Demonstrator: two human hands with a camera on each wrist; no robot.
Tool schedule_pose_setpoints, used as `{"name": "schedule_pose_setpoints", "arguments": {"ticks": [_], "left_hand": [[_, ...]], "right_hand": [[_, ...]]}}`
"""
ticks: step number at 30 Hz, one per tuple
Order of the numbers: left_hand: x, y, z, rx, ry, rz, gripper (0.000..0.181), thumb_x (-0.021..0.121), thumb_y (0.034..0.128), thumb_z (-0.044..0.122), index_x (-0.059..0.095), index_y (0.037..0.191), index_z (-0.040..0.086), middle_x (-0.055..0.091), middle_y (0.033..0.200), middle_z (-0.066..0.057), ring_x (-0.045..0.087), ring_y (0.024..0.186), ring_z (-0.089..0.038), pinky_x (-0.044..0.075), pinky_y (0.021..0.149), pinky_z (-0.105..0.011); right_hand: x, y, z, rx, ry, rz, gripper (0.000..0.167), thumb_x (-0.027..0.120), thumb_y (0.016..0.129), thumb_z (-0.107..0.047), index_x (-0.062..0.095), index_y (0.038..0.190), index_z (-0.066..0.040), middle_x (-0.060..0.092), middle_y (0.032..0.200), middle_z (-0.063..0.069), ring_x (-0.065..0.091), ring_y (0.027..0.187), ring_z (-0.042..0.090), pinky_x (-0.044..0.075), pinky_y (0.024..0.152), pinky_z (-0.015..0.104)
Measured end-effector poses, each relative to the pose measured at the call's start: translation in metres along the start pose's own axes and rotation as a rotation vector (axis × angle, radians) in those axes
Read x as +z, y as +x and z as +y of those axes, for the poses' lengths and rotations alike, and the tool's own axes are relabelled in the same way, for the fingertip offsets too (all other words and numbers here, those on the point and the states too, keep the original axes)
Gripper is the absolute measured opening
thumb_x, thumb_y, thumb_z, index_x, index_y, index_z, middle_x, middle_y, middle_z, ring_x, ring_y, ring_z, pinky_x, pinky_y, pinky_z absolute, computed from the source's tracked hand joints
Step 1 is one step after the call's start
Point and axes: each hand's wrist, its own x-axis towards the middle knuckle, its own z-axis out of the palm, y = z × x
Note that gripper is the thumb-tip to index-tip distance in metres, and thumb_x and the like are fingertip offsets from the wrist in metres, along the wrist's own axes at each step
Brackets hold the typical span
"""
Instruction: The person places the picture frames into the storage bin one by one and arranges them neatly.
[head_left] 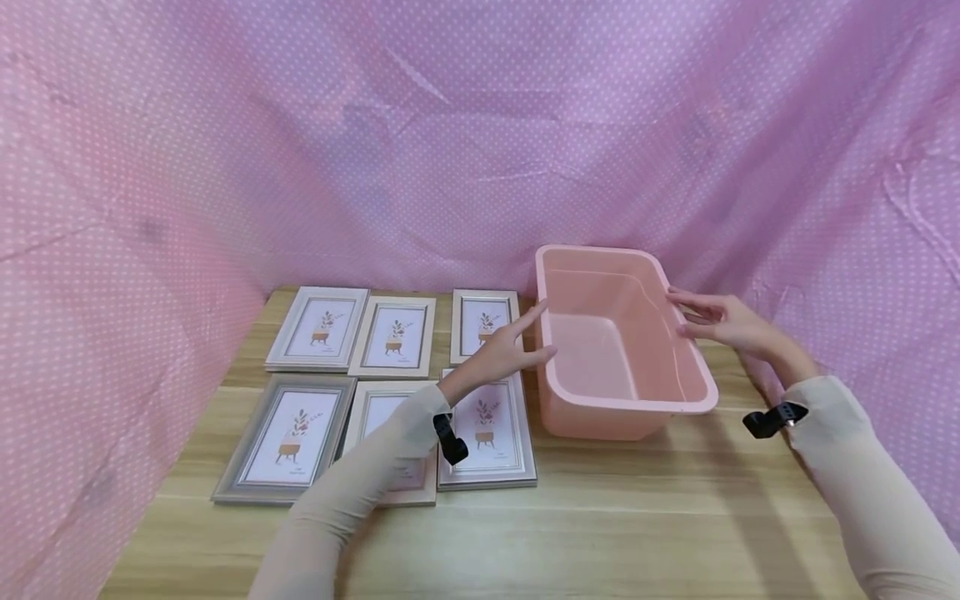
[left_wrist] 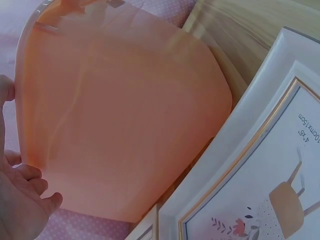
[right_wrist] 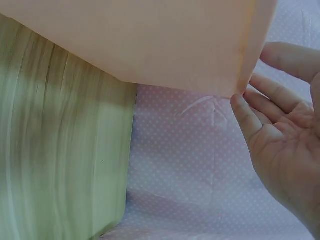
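A pink rectangular plastic basin [head_left: 607, 423] stands on the wooden table, to the right of several picture frames. My left hand [head_left: 501, 354] touches its left rim with thumb and forefinger spread; in the left wrist view, the other fingertips [left_wrist: 31, 172] lie slightly bent by the basin's wall [left_wrist: 125, 110]. On the opposite rim rests my right hand [head_left: 731, 323], its fingers fairly straight. The right wrist view shows those fingertips [right_wrist: 237, 102] at the edge of the basin wall [right_wrist: 175, 45]. Inside, the visible part of the basin holds nothing.
Framed plant prints lie flat in two rows: a white frame [head_left: 281, 357] and a cream frame [head_left: 427, 333] behind, a grey frame [head_left: 232, 487] in front. My left forearm partly covers another cream frame [head_left: 405, 498]. Polka-dot cloth [head_left: 450, 167] surrounds the table [head_left: 600, 542].
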Motion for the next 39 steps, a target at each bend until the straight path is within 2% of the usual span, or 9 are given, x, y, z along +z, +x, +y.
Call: {"name": "schedule_pose_setpoints", "arguments": {"ticks": [7, 9, 12, 14, 18, 20, 31, 34, 39], "left_hand": [[0.000, 0.001, -0.001, 0.007, 0.013, -0.004, 0.083, 0.067, 0.0932, 0.049, 0.016, 0.159, 0.050, 0.022, 0.169, 0.013, 0.029, 0.154, -0.030, 0.030, 0.122, -0.058], [0.000, 0.002, -0.001, 0.007, 0.025, -0.003, 0.084, 0.067, 0.0932, 0.050, 0.015, 0.159, 0.050, 0.022, 0.169, 0.013, 0.029, 0.154, -0.030, 0.030, 0.122, -0.058], [0.000, 0.003, 0.000, 0.008, 0.036, -0.012, 0.083, 0.066, 0.0939, 0.051, 0.015, 0.160, 0.048, 0.020, 0.169, 0.015, 0.027, 0.155, -0.028, 0.029, 0.124, -0.057], [-0.002, 0.003, 0.001, 0.007, 0.030, -0.017, 0.083, 0.066, 0.0943, 0.050, 0.015, 0.160, 0.047, 0.020, 0.169, 0.014, 0.027, 0.155, -0.028, 0.029, 0.124, -0.055], [-0.007, 0.000, 0.002, -0.006, 0.008, -0.016, 0.082, 0.066, 0.0942, 0.050, 0.017, 0.160, 0.047, 0.022, 0.169, 0.011, 0.028, 0.155, -0.027, 0.030, 0.124, -0.053], [-0.010, -0.002, 0.003, -0.016, 0.002, -0.014, 0.082, 0.066, 0.0937, 0.050, 0.017, 0.159, 0.049, 0.023, 0.169, 0.009, 0.028, 0.155, -0.026, 0.031, 0.123, -0.054], [-0.017, -0.009, -0.004, -0.028, 0.061, -0.015, 0.079, 0.064, 0.0937, 0.056, 0.015, 0.156, 0.056, 0.026, 0.168, 0.008, 0.030, 0.154, -0.026, 0.031, 0.123, -0.055], [-0.019, -0.010, -0.004, -0.036, 0.072, -0.019, 0.079, 0.065, 0.0931, 0.058, 0.015, 0.155, 0.057, 0.025, 0.168, 0.008, 0.030, 0.154, -0.028, 0.031, 0.122, -0.057], [-0.021, -0.009, -0.005, -0.027, 0.052, -0.012, 0.084, 0.068, 0.0922, 0.055, 0.017, 0.159, 0.050, 0.025, 0.169, 0.007, 0.029, 0.154, -0.028, 0.031, 0.122, -0.057]], "right_hand": [[0.000, -0.004, 0.013, -0.004, 0.057, 0.001, 0.064, 0.065, 0.099, -0.007, 0.035, 0.155, 0.001, 0.017, 0.166, 0.021, 0.052, 0.125, -0.009, 0.046, 0.100, 0.008], [0.001, -0.006, 0.015, 0.045, 0.071, 0.012, 0.064, 0.065, 0.099, -0.011, 0.036, 0.157, -0.006, 0.018, 0.169, 0.012, 0.051, 0.127, -0.011, 0.042, 0.112, 0.018], [0.001, -0.009, 0.019, 0.133, 0.083, 0.037, 0.064, 0.067, 0.100, -0.020, 0.040, 0.157, -0.020, 0.023, 0.169, -0.005, 0.048, 0.127, -0.014, 0.028, 0.126, 0.038], [0.002, -0.009, 0.023, 0.145, 0.090, 0.054, 0.063, 0.067, 0.100, -0.021, 0.040, 0.157, -0.022, 0.023, 0.168, -0.009, 0.047, 0.127, -0.016, 0.026, 0.127, 0.037], [0.008, -0.005, 0.031, 0.027, 0.104, 0.084, 0.060, 0.065, 0.099, -0.011, 0.042, 0.155, -0.011, 0.025, 0.167, 0.002, 0.046, 0.130, -0.015, 0.038, 0.112, 0.012], [0.011, -0.002, 0.035, -0.036, 0.130, 0.094, 0.059, 0.065, 0.099, -0.005, 0.042, 0.153, -0.004, 0.026, 0.166, 0.008, 0.047, 0.130, -0.015, 0.039, 0.107, 0.006], [0.025, 0.006, 0.052, -0.220, 0.298, 0.111, 0.055, 0.060, 0.097, 0.007, 0.039, 0.148, 0.010, 0.035, 0.162, 0.003, 0.043, 0.139, -0.010, 0.038, 0.111, 0.008], [0.027, 0.008, 0.053, -0.243, 0.330, 0.116, 0.055, 0.060, 0.096, 0.009, 0.039, 0.147, 0.011, 0.037, 0.161, 0.002, 0.043, 0.139, -0.009, 0.037, 0.111, 0.008], [0.027, 0.008, 0.054, -0.255, 0.313, 0.134, 0.055, 0.059, 0.096, 0.011, 0.040, 0.147, 0.012, 0.038, 0.161, 0.002, 0.043, 0.139, -0.009, 0.037, 0.111, 0.008]]}}
